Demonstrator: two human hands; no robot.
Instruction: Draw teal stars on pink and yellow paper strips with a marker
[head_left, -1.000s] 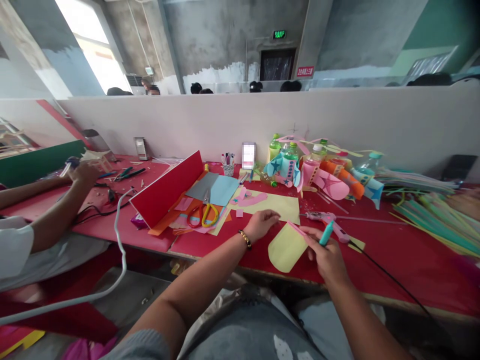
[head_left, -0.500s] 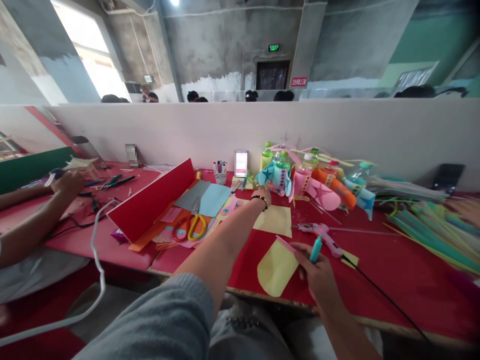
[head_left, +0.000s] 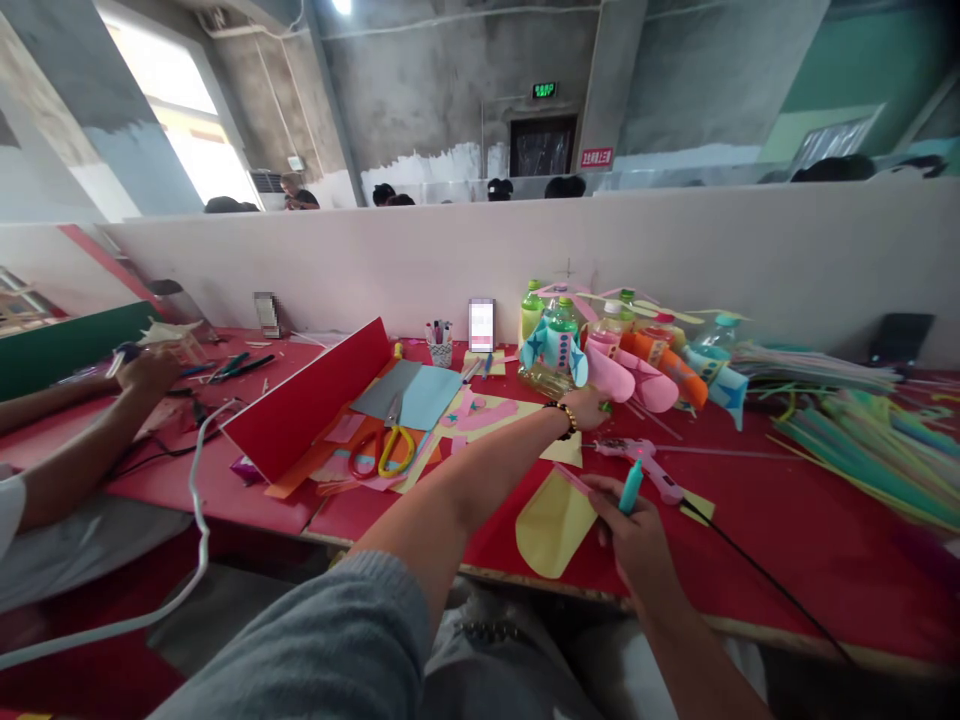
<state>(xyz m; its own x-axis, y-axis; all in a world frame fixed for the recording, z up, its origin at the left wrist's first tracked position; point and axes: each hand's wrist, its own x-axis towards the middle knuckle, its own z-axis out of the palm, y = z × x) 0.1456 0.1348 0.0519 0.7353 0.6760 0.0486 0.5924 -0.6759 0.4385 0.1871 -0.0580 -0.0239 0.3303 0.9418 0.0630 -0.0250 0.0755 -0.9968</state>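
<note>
Red surface [head_left: 750, 570] before a white partition [head_left: 375, 260]: nearer than the glue gun [head_left: 660, 478], the right hand [head_left: 637, 540] grips yellow paper [head_left: 553, 528] and a teal marker [head_left: 631, 487] in its fingers; beyond it, the left hand [head_left: 586, 408] meets a lying bottle [head_left: 551, 380], finger closure unclear; light pressure should spare the paper creases

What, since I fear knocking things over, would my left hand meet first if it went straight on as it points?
Past the green cap beside it, your left hand would likely meet the pink paper pieces; depth is unclear.
</note>
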